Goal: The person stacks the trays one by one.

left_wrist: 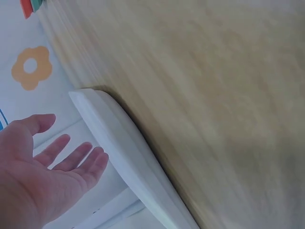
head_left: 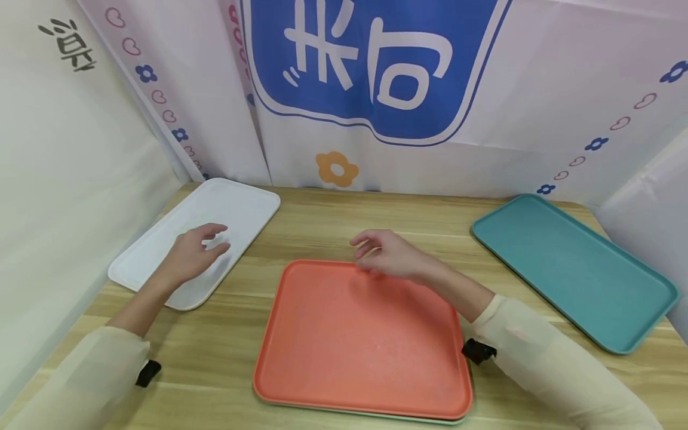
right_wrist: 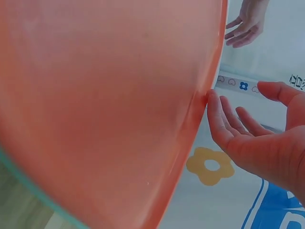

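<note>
Watching remotely, I see both hands with fingers loosely bent and thumbs apart, pinching nothing. The left hand (head_left: 196,254) hangs over the white tray (head_left: 242,206), apart from its surface. The right hand (head_left: 389,257) is at the far rim of the red tray (head_left: 344,352), which lies below it and towards the person; I can't tell whether a fingertip touches that rim. A green edge (right_wrist: 38,193) shows beneath the red tray, probably a second tray stacked there. I'd worry that a one-sided tug could skew the red tray on the green one, or drag both along. A low sweep of the left hand might shove the white tray into the cloth wall (head_left: 301,155) behind. For moving, I have bare table (head_left: 322,224) between the hands and a strip right of the right hand, before the teal tray (head_left: 575,275).
</note>
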